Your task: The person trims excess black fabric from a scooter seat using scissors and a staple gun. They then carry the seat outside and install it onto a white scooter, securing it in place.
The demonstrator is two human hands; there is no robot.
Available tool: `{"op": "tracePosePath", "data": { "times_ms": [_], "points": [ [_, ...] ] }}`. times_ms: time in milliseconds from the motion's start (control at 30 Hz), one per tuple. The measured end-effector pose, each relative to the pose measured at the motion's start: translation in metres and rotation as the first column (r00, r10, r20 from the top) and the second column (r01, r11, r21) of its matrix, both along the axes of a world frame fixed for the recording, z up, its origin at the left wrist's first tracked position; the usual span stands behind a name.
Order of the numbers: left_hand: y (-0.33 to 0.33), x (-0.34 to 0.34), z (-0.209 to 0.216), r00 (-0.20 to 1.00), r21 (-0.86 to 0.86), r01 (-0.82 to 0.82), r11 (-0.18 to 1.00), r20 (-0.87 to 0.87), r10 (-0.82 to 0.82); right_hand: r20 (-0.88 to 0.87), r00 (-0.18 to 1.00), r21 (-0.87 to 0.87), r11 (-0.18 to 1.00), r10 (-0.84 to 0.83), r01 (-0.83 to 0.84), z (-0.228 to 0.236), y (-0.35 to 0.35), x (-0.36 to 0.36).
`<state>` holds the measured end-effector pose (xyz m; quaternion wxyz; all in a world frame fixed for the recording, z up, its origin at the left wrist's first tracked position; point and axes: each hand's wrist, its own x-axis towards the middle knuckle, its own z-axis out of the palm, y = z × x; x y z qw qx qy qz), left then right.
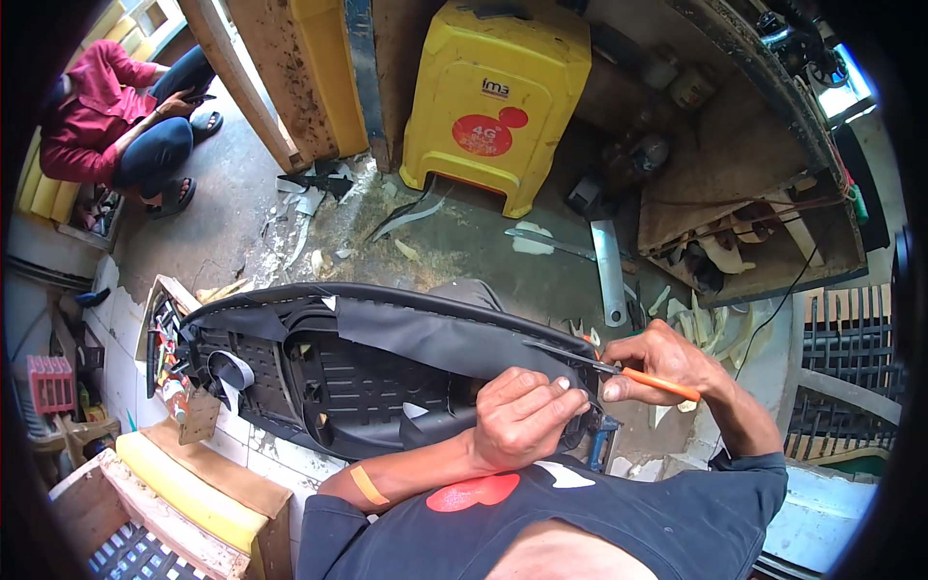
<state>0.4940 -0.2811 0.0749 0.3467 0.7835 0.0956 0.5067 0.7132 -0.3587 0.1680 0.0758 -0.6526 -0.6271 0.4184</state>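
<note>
1. Upturned black seat (372, 375): lower centre of frame.
2. Left hand (522, 416) curled, pinching black cover (425, 340) at seat's right end.
3. Right hand (667, 360) closed round orange-handled tool (662, 385), tip over cover.
4. Risk: slack cover or slipping grip might let tip nick cover or left hand.

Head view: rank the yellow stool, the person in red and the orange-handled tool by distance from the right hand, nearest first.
From the right hand:
1. Orange-handled tool: held in it.
2. Yellow stool: on the floor ahead, to the left.
3. Person in red: seated at the picture's far upper left.
</note>
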Motion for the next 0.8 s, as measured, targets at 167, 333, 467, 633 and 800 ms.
{"op": "tracePosePath", "data": {
  "times_ms": [167,333,467,633,800],
  "points": [
    [0.001,0.0,0.002,0.999,0.019,-0.024,1.0,0.025,0.024,0.102,0.995,-0.01,1.0,-0.009,0.01,0.021,0.014,-0.014],
    [-0.004,-0.001,-0.006,0.999,0.043,0.019,0.999,0.032,-0.02,0.194,0.981,0.02,1.0,0.008,-0.012,0.024,0.016,-0.021],
    [-0.003,-0.005,-0.007,1.0,0.08,0.015,0.997,0.024,-0.017,0.177,0.984,0.011,1.0,-0.002,0.0,0.027,0.02,-0.025],
    [-0.003,-0.006,-0.006,0.995,-0.222,0.099,0.97,0.036,-0.093,0.229,0.973,0.009,1.0,0.016,-0.019,0.029,0.028,-0.03],
    [0.003,-0.012,-0.006,0.957,-0.489,0.291,0.822,0.152,-0.248,0.21,0.978,0.012,1.0,-0.009,0.007,0.036,0.036,-0.04]
  ]
}}
